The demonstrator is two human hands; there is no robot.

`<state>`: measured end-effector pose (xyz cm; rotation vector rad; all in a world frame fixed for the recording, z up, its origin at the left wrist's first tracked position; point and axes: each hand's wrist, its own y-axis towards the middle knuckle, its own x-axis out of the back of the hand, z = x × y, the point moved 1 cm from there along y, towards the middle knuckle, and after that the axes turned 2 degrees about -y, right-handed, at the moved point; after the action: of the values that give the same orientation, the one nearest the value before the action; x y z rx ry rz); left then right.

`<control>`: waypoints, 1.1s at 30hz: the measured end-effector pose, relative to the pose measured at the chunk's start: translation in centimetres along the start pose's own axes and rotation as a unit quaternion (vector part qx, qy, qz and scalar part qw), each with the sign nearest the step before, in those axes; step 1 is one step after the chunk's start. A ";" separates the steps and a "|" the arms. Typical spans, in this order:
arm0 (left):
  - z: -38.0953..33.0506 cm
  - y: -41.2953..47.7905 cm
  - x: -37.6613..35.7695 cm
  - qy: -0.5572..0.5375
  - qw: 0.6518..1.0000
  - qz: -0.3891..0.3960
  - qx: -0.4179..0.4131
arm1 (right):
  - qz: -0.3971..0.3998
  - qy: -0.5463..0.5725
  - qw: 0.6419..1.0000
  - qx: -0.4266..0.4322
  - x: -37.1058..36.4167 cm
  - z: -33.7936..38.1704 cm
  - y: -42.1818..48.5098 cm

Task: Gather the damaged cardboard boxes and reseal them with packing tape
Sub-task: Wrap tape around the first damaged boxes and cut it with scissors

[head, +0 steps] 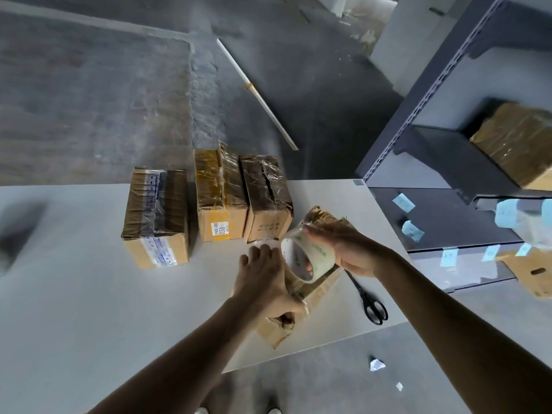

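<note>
three boxes (221, 198) stand taped on the surface (74, 279), judged done; right of them a fourth box (324, 219) lies under the left hand (263, 273), fingers flat and pressing, while the right hand (349, 249) grips the tape (304, 255), sealing apparently unfinished.

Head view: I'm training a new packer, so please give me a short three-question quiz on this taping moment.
1. True or false: the scissors lie on the table, to the right of the box under the hands.
2. Which hand grips the tape roll? A. left hand B. right hand C. neither
3. Fill in: ___ other boxes stand in a row at the table's far edge.
Key: 1 true; 2 B; 3 three.
</note>
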<state>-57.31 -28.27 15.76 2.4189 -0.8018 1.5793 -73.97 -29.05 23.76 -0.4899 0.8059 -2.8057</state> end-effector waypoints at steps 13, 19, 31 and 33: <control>0.0 -0.1 -0.3 0.039 0.999 -0.014 0.032 | -0.052 -0.116 0.992 0.005 1.6 -1.0 -2.7; -0.1 -0.1 -0.6 0.054 0.998 0.001 0.030 | -0.042 -0.157 0.986 -0.038 3.2 -3.1 -4.2; -0.1 0.3 -0.5 0.082 0.994 0.020 -0.066 | -0.044 -0.166 0.985 -0.027 2.1 -4.1 -4.1; -0.2 0.5 -0.5 0.092 0.990 0.014 -0.102 | -0.046 -0.156 0.986 -0.029 2.1 -4.1 -4.4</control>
<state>-57.88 -28.45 15.29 2.0963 -0.9163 1.6137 -77.82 -23.91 23.41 -0.9695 0.8147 -2.6919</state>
